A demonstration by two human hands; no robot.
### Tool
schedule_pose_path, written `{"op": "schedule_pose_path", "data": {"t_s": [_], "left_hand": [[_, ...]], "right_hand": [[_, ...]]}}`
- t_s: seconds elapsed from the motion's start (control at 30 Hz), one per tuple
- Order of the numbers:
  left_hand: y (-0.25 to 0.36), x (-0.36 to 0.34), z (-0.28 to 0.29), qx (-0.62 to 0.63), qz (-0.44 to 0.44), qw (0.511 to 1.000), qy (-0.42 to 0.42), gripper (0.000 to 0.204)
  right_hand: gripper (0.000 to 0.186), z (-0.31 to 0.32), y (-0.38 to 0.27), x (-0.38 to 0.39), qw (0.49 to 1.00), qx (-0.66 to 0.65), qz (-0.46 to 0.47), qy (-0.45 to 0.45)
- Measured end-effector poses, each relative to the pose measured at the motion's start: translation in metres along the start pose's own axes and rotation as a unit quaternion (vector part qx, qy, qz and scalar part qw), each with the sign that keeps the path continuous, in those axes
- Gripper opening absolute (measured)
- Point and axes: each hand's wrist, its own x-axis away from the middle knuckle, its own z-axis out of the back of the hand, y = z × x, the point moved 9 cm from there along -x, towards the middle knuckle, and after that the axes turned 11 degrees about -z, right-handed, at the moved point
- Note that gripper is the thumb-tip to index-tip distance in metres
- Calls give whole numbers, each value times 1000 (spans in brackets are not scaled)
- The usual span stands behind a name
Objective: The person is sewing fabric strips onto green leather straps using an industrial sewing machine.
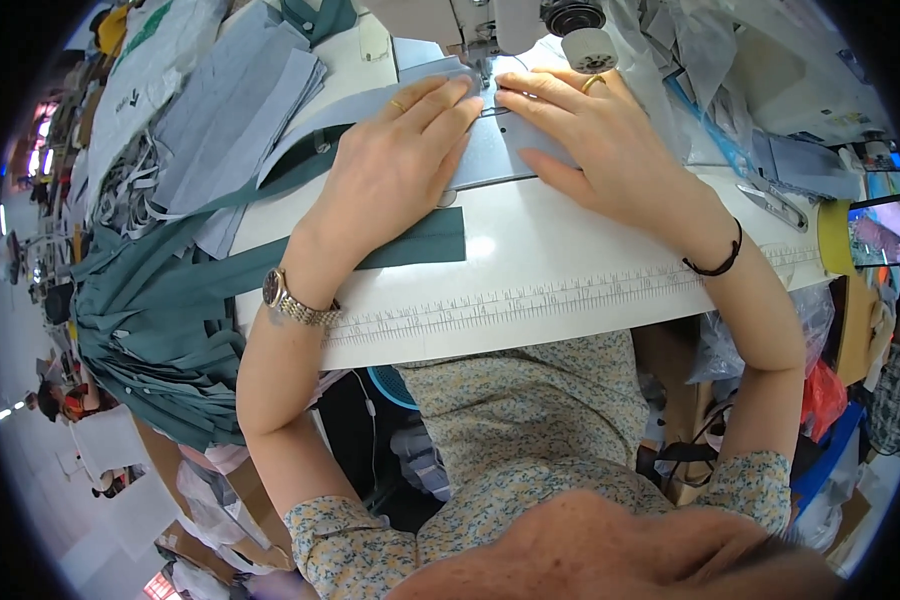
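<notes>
My left hand (407,150) lies on a light grey-blue fabric piece (355,105), its fingers stretched side by side up to the sewing machine's needle area (483,72). Opposite it, my right hand (600,135) rests palm down on the metal bed plate (510,150), with the fingers extended and the thumb apart. Its fingertips are close to the presser foot; any cloth beneath them is hidden. A dark green fabric strip (410,245) passes under my left wrist and ends on the white table (530,240). Another green strip (300,160) curves beside the grey-blue piece.
Stacked grey-blue fabric pieces (225,110) lie at the left. A bundle of dark green strips (160,330) hangs over the table's left edge. Thread snips (775,205) lie at the right, near a yellow tape roll (836,238). A printed ruler (540,298) runs along the front edge.
</notes>
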Motion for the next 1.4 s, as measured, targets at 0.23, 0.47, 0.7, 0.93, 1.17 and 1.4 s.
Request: {"op": "schedule_pose_path", "data": {"t_s": [0.23, 0.47, 0.7, 0.93, 1.17, 1.4], "left_hand": [[-15, 1, -10, 25, 27, 999, -2, 33], [-22, 11, -15, 16, 51, 998, -22, 39], [-19, 17, 10, -21, 35, 996, 75, 27], [-21, 79, 108, -383, 124, 908, -119, 17], [-48, 161, 158, -353, 183, 909, -125, 17], [122, 0, 147, -366, -56, 927, 65, 27]], "right_hand": [[52, -2, 1, 0, 999, 41, 2, 7], [45, -5, -7, -5, 999, 38, 20, 9], [21, 24, -26, 4, 985, -14, 132, 112], [19, 39, -35, 6, 978, -42, 157, 133], [20, 36, -48, 9, 976, -47, 171, 127], [57, 19, -125, 13, 945, -277, 167, 46]]}}
